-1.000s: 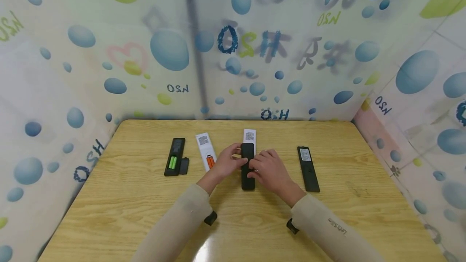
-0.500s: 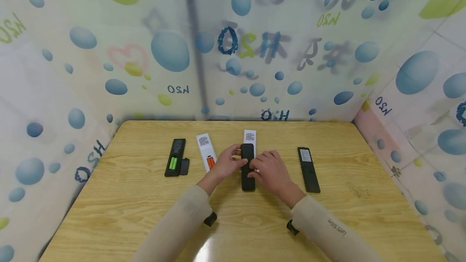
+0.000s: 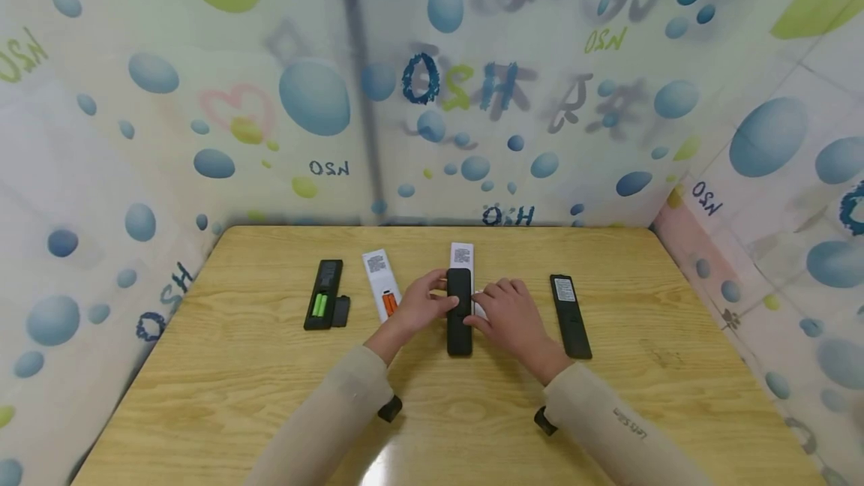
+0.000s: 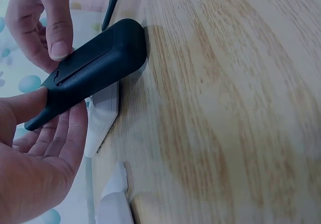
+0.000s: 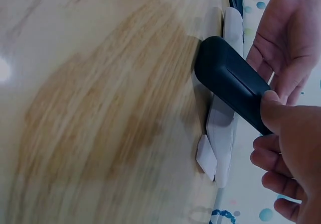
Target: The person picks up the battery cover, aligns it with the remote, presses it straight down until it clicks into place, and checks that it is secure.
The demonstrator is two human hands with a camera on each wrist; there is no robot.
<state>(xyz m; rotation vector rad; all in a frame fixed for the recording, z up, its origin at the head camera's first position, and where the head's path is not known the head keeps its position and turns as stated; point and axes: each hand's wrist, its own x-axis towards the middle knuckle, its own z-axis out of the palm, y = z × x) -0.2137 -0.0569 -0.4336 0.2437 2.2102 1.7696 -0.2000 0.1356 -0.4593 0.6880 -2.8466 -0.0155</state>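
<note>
From the head view, we find the held black remote (image 3: 460,332) at the middle of the wooden table (image 3: 439,426), in front of the middle white remote (image 3: 462,256). Our left hand (image 3: 424,306) pinches it from the left side; the thumb and fingertip of our right hand (image 3: 511,321) are at its right edge, with a white piece (image 3: 480,307) just beside them. On the left, we see the left black remote (image 3: 328,276) with its battery bay (image 3: 325,292) open and two green batteries (image 3: 317,305) side by side in it; its black cover (image 3: 341,312) lies beside it. Next to that, the left white remote (image 3: 378,265) holds orange batteries (image 3: 387,303) in its own open bay. The right black remote (image 3: 572,325) lies well apart, label upward.

From the left wrist, we see our left thumb on top of the held black remote and the fingers beneath. A seam and a notch mark its upper side; what it contains is hidden. Our right thumb touches that side.

From the right wrist, we see the white piece on the table against the middle white remote. Our right thumb lies on the held black remote, the other fingers curled; whether they pinch it we cannot tell.
</note>
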